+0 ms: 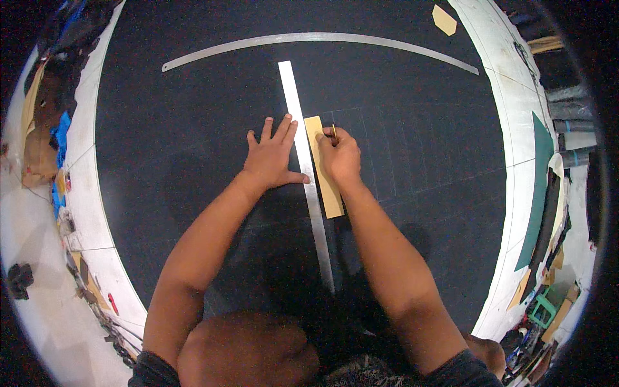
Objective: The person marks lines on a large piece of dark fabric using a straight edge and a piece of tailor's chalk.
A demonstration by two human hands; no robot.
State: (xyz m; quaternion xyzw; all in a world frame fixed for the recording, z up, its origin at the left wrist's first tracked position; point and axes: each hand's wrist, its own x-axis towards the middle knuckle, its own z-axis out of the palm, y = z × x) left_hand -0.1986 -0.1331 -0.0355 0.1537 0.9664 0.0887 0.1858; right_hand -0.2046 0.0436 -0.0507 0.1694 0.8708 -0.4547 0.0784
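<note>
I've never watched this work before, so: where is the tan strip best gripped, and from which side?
Probably pinch the tan strip at its near short end, top and underside, coming from the picture's bottom: it lies flat, that end extends free past the right hand, and the metal ruler crowds its left long edge.

Left hand (274, 158) contacts metal ruler (302, 149); right hand (343, 158) contacts tan strip (327, 190); 1 beige piece (444, 21) lies near far-right corner of black sheet (180, 129).

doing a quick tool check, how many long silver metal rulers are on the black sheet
2: one long silver ruler lies across the far part of the black sheet; the other ruler runs lengthwise, touched by the left hand. No others show.
</note>
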